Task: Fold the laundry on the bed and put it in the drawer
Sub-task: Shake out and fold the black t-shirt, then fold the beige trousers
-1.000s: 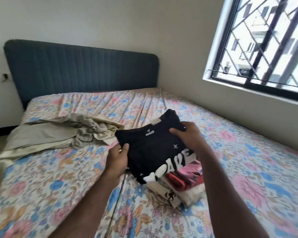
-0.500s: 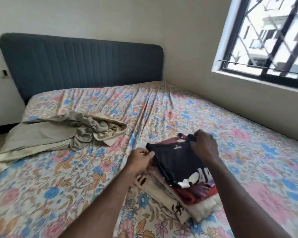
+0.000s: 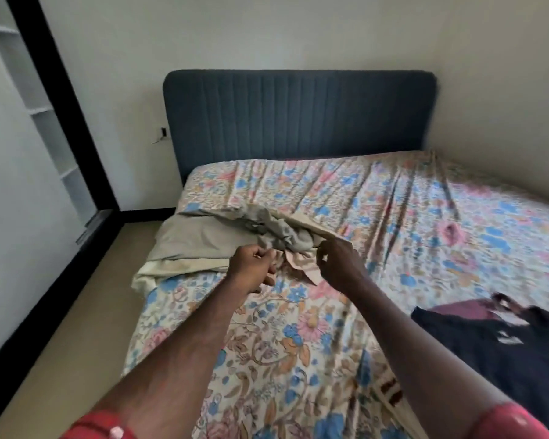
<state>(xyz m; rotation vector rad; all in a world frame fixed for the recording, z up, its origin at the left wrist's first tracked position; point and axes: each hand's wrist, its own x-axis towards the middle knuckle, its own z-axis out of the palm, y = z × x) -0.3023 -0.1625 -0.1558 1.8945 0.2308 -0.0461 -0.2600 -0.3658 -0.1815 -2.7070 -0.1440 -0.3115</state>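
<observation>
Beige and grey crumpled cloth (image 3: 235,236) is seen on the left side of the flower-print bed sheet (image 3: 377,210), close to the bed's edge. It is lying just ahead of both hands. Its long side is stretched from left to right, so it is set across the reach of the arms, with one end hanging a little over the left edge.

A thin peach fold of the cloth is seen between the two hands. The left hand (image 3: 254,264) is curled, with finger and thumb tips drawn together near the cloth, but it cannot be told if any cloth is pinched. The right hand (image 3: 336,258) is curled too, right at the peach fold, and a grip cannot be told there either. Both hands are about as near as each other.

A folded black shirt on a small pile (image 3: 501,353) is seen at the right, well apart from the hands. No drawer is seen. The beige cloth is likely the next thing to be picked up and folded.
</observation>
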